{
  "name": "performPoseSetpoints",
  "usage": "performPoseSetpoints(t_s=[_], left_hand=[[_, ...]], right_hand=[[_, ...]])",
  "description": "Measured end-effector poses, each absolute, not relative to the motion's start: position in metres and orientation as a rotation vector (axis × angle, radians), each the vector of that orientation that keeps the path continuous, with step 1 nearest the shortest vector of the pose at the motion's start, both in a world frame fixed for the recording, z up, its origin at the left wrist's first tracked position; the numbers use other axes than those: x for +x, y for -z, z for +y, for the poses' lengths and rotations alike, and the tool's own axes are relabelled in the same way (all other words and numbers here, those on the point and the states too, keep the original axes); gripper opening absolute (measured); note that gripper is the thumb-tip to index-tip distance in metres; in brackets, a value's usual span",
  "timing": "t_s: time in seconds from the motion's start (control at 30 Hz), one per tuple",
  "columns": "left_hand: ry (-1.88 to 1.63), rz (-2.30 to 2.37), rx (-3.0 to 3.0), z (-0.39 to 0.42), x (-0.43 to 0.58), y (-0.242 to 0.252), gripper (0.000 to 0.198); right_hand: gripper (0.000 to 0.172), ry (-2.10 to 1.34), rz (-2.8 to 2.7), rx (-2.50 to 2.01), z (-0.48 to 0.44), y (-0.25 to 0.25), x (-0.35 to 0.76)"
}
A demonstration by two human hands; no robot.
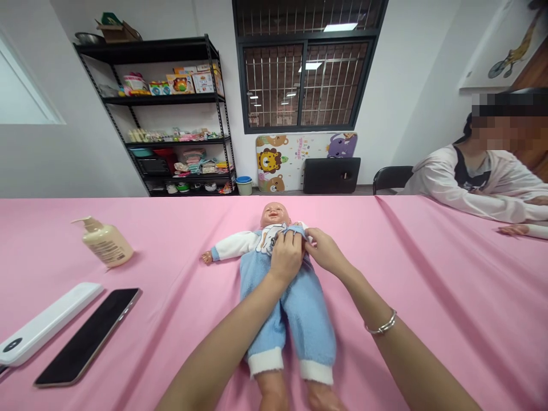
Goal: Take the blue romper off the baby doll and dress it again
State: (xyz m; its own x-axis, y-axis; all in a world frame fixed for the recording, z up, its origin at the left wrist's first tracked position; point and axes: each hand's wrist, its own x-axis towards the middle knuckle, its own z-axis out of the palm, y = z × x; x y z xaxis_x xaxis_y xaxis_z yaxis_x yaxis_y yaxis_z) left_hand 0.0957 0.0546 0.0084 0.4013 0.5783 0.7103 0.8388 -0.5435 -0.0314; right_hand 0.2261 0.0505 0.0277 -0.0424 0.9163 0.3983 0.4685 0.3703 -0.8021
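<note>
A baby doll (274,213) lies on its back on the pink-covered table, head away from me. It wears a blue and white fleece romper (307,308) with a cartoon animal on the chest. The sleeve at the left of the view is stretched out, with the doll's hand showing at its cuff. My left hand (287,251) lies over the chest, its fingers curled on the romper's cloth. Beside it, my right hand (325,251) pinches the blue cloth near the shoulder at the right of the view. The doll's other arm is mostly hidden there.
On the left of the pink tablecloth (184,354) are a pump bottle (109,244), a white elongated device (51,322) and a black-screened phone (92,337). A person (475,165) sits at the right, arms on the table. A shelf rack (171,98) stands behind.
</note>
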Motion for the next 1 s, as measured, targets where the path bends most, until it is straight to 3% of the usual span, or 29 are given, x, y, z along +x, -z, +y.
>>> performPoseSetpoints(t_s=[0.17,0.23,0.37,0.57,0.73,0.93,1.0], left_hand=[[1.112,-1.1,-2.493,0.057,0.093,-0.01,0.027],[1.199,-0.991,-2.599,0.06,0.091,-0.011,0.036],[1.336,-0.85,-2.778,0.067,0.087,-0.011,0.035],[1.599,-0.904,-2.887,0.068,0.087,-0.007,0.061],[1.434,-0.805,-2.952,0.063,0.091,-0.009,0.071],[1.696,-0.859,-2.843,0.062,0.092,-0.008,0.051],[1.796,-0.853,-2.86,0.064,0.092,-0.005,0.054]], right_hand=[[0.013,-0.622,-1.584,-1.316,0.061,-0.015,0.234],[0.014,-0.627,-1.554,-1.31,0.065,-0.012,0.236],[0.016,-0.652,-1.423,-1.307,0.072,-0.004,0.238],[0.021,-0.859,-1.241,-1.26,0.077,0.002,0.243],[0.02,-0.892,-1.07,-1.253,0.072,0.001,0.239],[0.014,-1.109,-0.766,-1.202,0.067,-0.001,0.238],[0.013,-1.132,-0.744,-1.205,0.067,-0.001,0.24]])
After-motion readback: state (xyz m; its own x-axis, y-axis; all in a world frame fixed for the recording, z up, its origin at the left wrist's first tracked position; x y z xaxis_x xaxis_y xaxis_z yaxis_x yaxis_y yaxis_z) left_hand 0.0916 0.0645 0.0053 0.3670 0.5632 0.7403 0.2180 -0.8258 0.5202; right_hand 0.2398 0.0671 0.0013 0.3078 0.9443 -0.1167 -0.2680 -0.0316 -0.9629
